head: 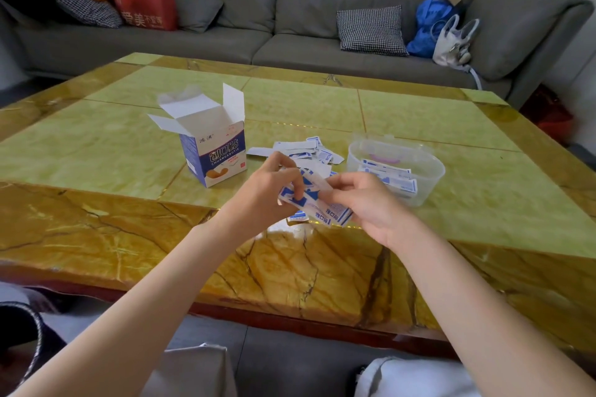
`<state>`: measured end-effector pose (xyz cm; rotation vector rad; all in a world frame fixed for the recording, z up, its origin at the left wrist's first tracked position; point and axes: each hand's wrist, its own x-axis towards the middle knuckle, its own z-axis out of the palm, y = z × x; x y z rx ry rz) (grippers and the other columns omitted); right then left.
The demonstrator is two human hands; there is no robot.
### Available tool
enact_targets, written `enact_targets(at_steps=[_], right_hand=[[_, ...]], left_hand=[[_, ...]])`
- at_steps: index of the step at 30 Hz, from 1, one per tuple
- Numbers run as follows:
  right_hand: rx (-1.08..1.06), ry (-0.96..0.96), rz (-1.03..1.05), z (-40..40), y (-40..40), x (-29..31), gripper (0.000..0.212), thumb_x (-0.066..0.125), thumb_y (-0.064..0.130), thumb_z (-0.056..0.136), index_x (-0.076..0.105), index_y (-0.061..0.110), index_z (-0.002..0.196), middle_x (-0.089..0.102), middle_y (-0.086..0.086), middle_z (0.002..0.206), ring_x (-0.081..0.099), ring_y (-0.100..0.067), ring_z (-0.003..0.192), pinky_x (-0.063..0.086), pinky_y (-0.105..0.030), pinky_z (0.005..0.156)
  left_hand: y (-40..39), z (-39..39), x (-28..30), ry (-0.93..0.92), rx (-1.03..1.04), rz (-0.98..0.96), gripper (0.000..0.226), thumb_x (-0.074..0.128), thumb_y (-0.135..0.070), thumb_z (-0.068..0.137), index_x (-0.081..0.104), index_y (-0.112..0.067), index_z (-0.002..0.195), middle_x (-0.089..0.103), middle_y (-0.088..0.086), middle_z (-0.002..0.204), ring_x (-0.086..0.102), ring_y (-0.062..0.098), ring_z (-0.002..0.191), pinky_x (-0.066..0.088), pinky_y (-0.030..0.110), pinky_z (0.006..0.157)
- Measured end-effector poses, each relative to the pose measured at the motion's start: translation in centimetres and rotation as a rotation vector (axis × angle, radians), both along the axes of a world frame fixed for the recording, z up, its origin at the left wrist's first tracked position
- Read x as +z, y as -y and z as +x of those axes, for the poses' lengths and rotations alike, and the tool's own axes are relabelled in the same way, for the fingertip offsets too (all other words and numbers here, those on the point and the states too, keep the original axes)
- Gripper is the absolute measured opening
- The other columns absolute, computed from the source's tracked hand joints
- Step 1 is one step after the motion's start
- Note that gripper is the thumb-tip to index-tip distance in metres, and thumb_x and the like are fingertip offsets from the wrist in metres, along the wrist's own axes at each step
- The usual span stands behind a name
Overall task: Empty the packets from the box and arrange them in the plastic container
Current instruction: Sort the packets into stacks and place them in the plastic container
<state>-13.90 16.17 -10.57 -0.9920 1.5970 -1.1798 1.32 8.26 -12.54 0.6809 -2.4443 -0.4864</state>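
One box (211,151), one container (429,167), many packets (309,151)

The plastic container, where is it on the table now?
In the head view the plastic container stands on the table, right of the loose packets, just beyond the right hand.

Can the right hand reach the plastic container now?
Probably yes: the plastic container stands open just beyond the right hand, nothing between. But that hand and the left hand hold a bundle of packets.
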Motion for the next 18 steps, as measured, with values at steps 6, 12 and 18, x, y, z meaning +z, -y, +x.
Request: enact_targets(at_steps=[6,12,18], right_hand=[[-0.180,-0.812,-0.194,-1.5,-0.2,0.4,0.014,0.058,0.008,0.087,0.070,0.010,0.094,0.068,-0.003,0.085,0.058,-0.012,0.070,0.042,-0.013,0.061],[0.184,-1.021,-0.084,-1.2,-1.5,-0.1,0.028,0.049,0.015,0.094,0.064,0.015,0.117,0.068,-0.001,0.109,0.057,-0.007,0.085,0.039,-0.016,0.079],[0.246,-1.096,-0.023,-1.9,-1.9,-0.6,0.030,0.054,0.017,0.092,0.061,0.019,0.121,0.063,0.001,0.101,0.054,-0.012,0.088,0.038,-0.021,0.074]], left_hand=[[1.5,0.8,-0.2,0.182,0.119,0.080,0.040,0.057,-0.010,0.088,0.052,-0.020,0.126,0.041,-0.001,0.138,0.047,0.018,0.119,0.042,0.025,0.098],[1.5,-1.0,-0.7,0.637,0.110,0.026,0.052,0.040,-0.013,0.095,0.032,-0.043,0.137,0.007,-0.009,0.156,0.010,0.028,0.141,0.020,0.049,0.113],[2.4,-1.2,0.3,0.560,0.126,0.031,0.030,0.061,-0.028,0.086,0.054,-0.028,0.115,0.035,-0.004,0.144,0.026,0.025,0.133,0.027,0.041,0.109]])
